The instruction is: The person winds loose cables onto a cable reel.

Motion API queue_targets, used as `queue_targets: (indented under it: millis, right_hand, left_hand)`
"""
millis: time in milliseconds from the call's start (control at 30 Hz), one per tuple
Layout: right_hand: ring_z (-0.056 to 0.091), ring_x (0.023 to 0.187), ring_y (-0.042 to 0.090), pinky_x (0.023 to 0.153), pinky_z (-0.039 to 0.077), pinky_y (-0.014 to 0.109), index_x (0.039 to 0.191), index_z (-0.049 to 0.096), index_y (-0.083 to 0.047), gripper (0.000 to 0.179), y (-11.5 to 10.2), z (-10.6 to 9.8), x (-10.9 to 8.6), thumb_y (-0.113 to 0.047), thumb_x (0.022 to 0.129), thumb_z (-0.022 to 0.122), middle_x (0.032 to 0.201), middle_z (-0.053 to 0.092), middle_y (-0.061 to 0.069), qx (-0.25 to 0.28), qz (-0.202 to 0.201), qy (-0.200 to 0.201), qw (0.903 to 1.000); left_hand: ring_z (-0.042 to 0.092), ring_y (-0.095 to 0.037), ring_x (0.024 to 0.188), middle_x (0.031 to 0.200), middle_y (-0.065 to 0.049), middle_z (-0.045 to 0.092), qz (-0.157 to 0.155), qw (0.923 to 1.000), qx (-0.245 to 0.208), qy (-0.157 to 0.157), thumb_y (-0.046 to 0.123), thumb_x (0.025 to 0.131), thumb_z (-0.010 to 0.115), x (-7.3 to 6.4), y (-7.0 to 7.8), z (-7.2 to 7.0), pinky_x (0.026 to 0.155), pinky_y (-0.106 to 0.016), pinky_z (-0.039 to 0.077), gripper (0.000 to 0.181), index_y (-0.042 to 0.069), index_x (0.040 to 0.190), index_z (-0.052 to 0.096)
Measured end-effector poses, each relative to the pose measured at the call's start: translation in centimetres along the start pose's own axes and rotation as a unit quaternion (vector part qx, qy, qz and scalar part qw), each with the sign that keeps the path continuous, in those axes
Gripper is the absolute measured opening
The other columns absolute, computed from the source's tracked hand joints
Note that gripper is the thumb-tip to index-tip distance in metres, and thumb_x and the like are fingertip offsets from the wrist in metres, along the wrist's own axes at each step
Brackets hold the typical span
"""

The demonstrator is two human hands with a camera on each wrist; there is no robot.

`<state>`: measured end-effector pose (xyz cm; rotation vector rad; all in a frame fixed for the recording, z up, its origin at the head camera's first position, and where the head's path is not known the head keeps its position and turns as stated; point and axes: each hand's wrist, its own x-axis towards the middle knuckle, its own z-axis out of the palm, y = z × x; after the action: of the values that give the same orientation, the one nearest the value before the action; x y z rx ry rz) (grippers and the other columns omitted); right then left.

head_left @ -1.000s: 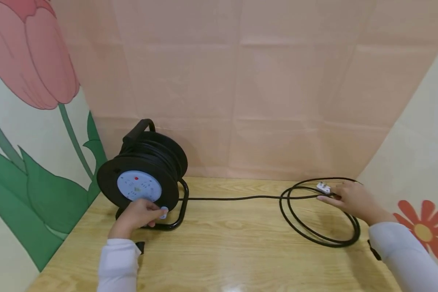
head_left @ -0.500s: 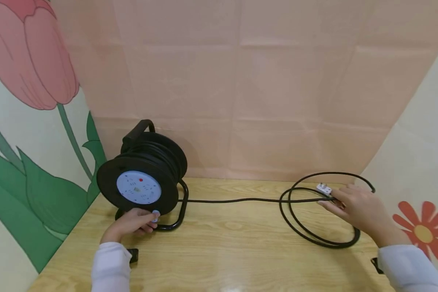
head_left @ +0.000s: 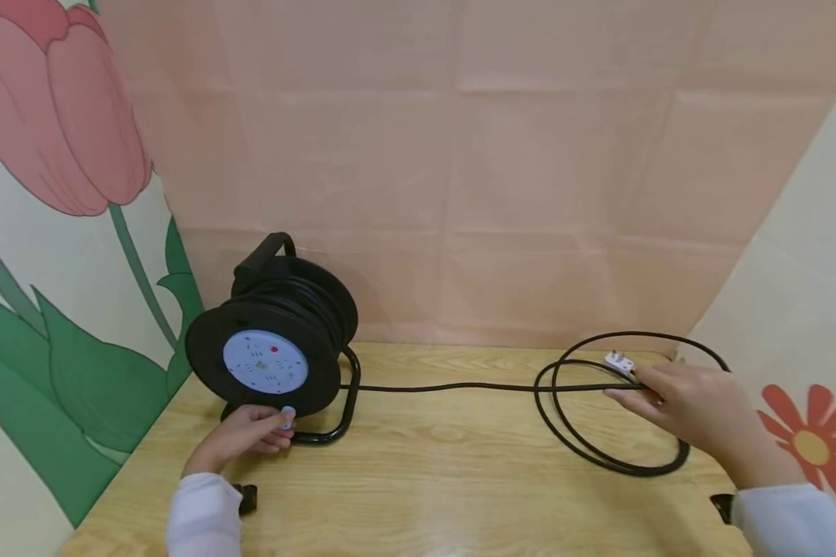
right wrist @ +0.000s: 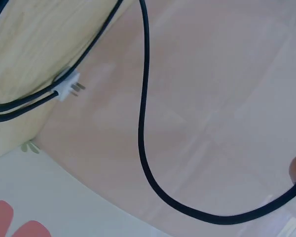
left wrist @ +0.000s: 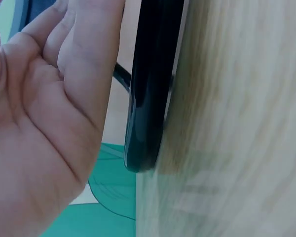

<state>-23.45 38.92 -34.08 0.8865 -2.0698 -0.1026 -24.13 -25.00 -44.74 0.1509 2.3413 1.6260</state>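
A black cable reel [head_left: 212, 344] with a pale blue socket face [head_left: 265, 362] stands on its tubular frame [head_left: 348, 398] at the left of the table. My left hand [head_left: 233, 437] pinches the small pale crank knob [head_left: 288, 418] low on the reel's face. In the left wrist view the palm [left wrist: 44, 123] is beside the black frame tube [left wrist: 150, 98]; the knob is hidden there. My right hand [head_left: 707, 414] grips the black cable [head_left: 446, 386], which runs from the reel into loose loops at the right. A white three-pin plug [head_left: 618, 361] lies just beyond its fingers.
The wooden table [head_left: 446, 480] meets a pink backdrop [head_left: 446, 193] behind the reel. Walls with a painted tulip [head_left: 56, 116] and a red flower [head_left: 808, 445] close the left and right sides. The cable loops [head_left: 616, 464] lie on the table beneath my right hand.
My left hand has carried the knob left along the bottom of the reel, turning the face clockwise. My right hand has moved slightly right and nearer, with a cable loop lifted.
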Motion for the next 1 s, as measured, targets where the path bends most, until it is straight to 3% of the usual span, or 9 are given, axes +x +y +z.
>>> queue_targets:
  millis: [167, 367, 567, 800, 1000]
  right_hand:
    - [0.015, 0.049, -0.004, 0.043, 0.014, 0.019, 0.064, 0.032, -0.03, 0.053, -0.4, -0.2, -0.6, -0.07, 0.093, 0.051, 0.059, 0.017, -0.024, 0.027, 0.031, -0.048, 0.998]
    - [0.014, 0.048, -0.006, 0.044, 0.015, 0.019, 0.063, 0.032, -0.032, 0.054, -1.1, 0.5, -1.8, -0.054, 0.079, 0.079, 0.056, 0.019, -0.023, 0.056, 0.085, -0.108, 0.989]
    - [0.013, 0.047, -0.007, 0.044, 0.015, 0.019, 0.064, 0.032, -0.031, 0.053, -1.6, 1.1, -1.4, -0.051, 0.083, 0.077, 0.056, 0.019, -0.024, 0.069, 0.071, -0.107, 0.9893]
    - [0.017, 0.047, -0.005, 0.043, 0.018, 0.02, 0.068, 0.038, -0.032, 0.042, -2.2, 1.0, -1.9, -0.029, 0.081, 0.078, 0.057, 0.024, -0.023, 0.087, 0.107, -0.142, 0.9803]
    - [0.018, 0.045, -0.004, 0.042, 0.018, 0.021, 0.072, 0.042, -0.033, 0.038, -2.5, 1.5, -2.6, -0.033, 0.082, 0.079, 0.054, 0.023, -0.022, 0.081, 0.127, -0.138, 0.9789]
  left_hand:
    - [0.071, -0.021, 0.084, 0.098, -0.016, 0.072, 0.009, 0.9994, -0.012, 0.03, 0.035, 0.101, 0.062, -0.4, -0.4, -0.5, 0.076, -0.034, 0.059, 0.048, -0.012, 0.108, 0.067]
    - [0.07, -0.02, 0.081, 0.096, -0.016, 0.072, -0.002, 0.997, -0.016, 0.075, 0.032, 0.1, 0.064, -0.8, -0.9, -1.1, 0.074, -0.034, 0.06, 0.048, -0.015, 0.108, 0.065]
    - [0.07, -0.021, 0.081, 0.095, -0.015, 0.071, -0.025, 0.9922, -0.014, 0.121, 0.032, 0.097, 0.068, -1.1, -1.0, -1.3, 0.074, -0.034, 0.06, 0.047, -0.014, 0.107, 0.065]
    - [0.07, -0.021, 0.079, 0.092, -0.014, 0.071, -0.026, 0.9906, -0.007, 0.134, 0.033, 0.096, 0.069, -1.4, -0.7, -1.3, 0.073, -0.034, 0.06, 0.045, -0.011, 0.103, 0.067]
    - [0.07, -0.021, 0.077, 0.091, -0.015, 0.072, -0.026, 0.9892, 0.015, 0.143, 0.033, 0.097, 0.068, -1.6, -0.2, -1.4, 0.072, -0.035, 0.06, 0.043, -0.009, 0.098, 0.069]
